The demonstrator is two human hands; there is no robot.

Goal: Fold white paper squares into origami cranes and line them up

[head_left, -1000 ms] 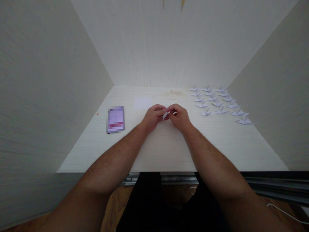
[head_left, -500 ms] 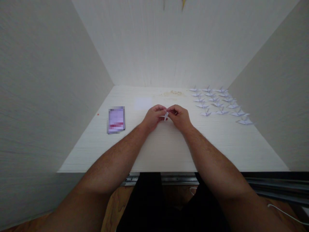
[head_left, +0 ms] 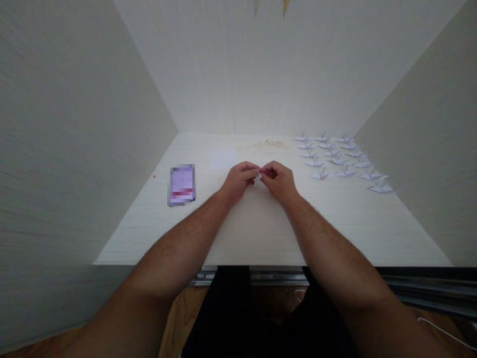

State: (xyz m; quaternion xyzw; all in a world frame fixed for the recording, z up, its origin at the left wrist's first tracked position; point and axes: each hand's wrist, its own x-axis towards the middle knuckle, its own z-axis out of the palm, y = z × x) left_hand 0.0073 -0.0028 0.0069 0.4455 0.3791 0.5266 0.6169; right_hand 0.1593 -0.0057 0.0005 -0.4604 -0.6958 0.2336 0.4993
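Over the middle of the white table (head_left: 257,228), my left hand (head_left: 240,183) and my right hand (head_left: 278,181) meet at the fingertips. Between them is a small piece of folded white paper (head_left: 258,178), pinched by both hands and mostly covered by the fingers. Its exact folded shape cannot be made out. To the right stand several white paper cranes (head_left: 345,171) in rows, apart from my hands. A pale sheet of paper (head_left: 222,159) lies flat just beyond my left hand.
A phone-shaped object with a pixelated purple face (head_left: 182,185) lies at the left. Brownish stains (head_left: 272,143) mark the table near the back wall (head_left: 238,74). Side walls (head_left: 421,139) enclose the table. A small red dot (head_left: 154,176) shows at far left.
The folded paper has turned and sunk behind the fingers, so less of it shows. Both hands stay together. The whole view has shifted slightly.
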